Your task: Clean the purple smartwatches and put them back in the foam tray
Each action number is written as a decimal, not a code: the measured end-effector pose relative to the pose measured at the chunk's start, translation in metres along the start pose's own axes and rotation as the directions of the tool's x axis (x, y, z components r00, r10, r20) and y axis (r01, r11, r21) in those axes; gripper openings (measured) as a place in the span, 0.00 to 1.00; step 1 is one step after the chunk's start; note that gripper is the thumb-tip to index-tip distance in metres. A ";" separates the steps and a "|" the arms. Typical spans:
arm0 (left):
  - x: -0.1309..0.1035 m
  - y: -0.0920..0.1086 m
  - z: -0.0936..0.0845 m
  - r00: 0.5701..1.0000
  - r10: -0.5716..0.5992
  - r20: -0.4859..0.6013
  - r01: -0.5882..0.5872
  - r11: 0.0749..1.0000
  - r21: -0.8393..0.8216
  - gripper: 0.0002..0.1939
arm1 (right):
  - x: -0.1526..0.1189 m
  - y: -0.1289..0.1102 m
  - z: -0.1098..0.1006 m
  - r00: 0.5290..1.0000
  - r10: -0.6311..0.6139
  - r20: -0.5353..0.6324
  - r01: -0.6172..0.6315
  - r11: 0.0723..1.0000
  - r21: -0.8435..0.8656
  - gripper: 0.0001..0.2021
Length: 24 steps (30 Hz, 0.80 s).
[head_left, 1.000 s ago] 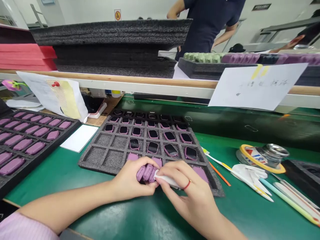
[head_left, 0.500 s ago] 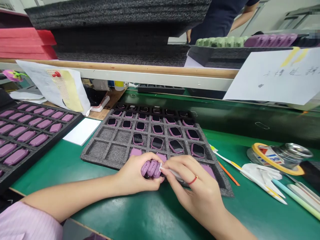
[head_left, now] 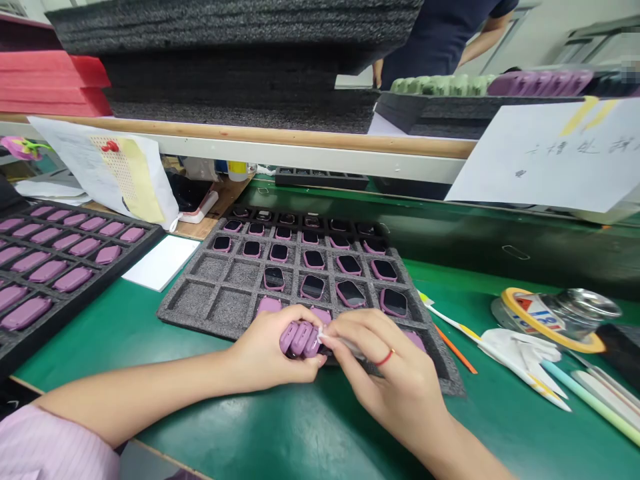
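My left hand is wrapped round three purple watch cases stacked side by side, their narrow edges facing up. Between thumb and fingers, my right hand pinches a small white cloth, its tip pressed to the edge of the rightmost case. Most of the cloth is hidden by the fingers. Just behind both hands lies a grey foam tray with square pockets. Many of its pockets hold purple watches with dark screens, while several front-left pockets are bare.
Another foam tray of purple cases lies left, beside white paper. To the right are swabs or brushes, an orange stick, a white glove-like cloth and a glass jar. A shelf edge crosses above; a person stands behind.
The view has shifted very slightly. Both hands keep their hold, with the white cloth still at the edge of the rightmost watch case.
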<state>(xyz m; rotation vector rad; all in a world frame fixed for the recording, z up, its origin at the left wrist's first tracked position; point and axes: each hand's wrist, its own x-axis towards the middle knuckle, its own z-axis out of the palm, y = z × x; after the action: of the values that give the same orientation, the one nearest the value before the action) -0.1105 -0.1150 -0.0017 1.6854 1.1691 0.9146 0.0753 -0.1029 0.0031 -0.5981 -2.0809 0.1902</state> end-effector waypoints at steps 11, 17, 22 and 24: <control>0.000 0.000 0.000 1.000 -0.001 0.027 0.001 1.000 0.000 0.16 | 0.000 -0.004 -0.002 1.000 -0.003 0.016 0.002 1.000 0.031 0.11; -0.002 0.000 0.001 1.000 -0.005 0.004 0.005 1.000 0.025 0.15 | 0.002 -0.004 -0.001 1.000 0.005 -0.027 -0.005 1.000 0.001 0.10; -0.002 0.000 0.000 1.000 0.013 0.021 -0.014 0.999 0.035 0.18 | -0.001 -0.005 -0.004 1.000 0.011 0.010 -0.012 0.999 0.041 0.11; -0.003 0.001 0.000 1.000 0.022 0.003 -0.022 0.999 0.046 0.16 | -0.003 0.001 -0.007 0.990 0.133 -0.041 -0.131 0.990 0.051 0.07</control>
<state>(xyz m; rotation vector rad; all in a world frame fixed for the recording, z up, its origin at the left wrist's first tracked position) -0.1110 -0.1181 -0.0009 1.7390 1.1804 0.9047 0.0829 -0.1047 0.0043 -0.7048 -1.9897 0.2999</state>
